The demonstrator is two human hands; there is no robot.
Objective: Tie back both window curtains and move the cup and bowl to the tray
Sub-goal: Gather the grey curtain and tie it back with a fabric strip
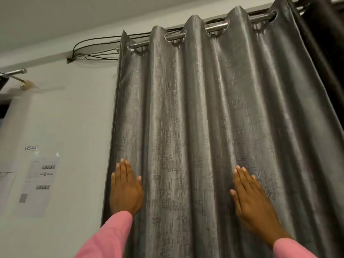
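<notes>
While the grey curtain hangs from its rod, left hand and right hand press it, fingers straight.

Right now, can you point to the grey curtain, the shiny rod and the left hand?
grey curtain (186, 127): head view, a middle fold of the fabric.
shiny rod (216, 28): head view, bare metal between two rings.
left hand (126, 190): head view, back of the hand.

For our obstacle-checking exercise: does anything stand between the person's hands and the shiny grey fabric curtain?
Nothing visible does. The left hand and the right hand both lie flat, fingers straight, directly on the shiny grey fabric curtain.
</notes>
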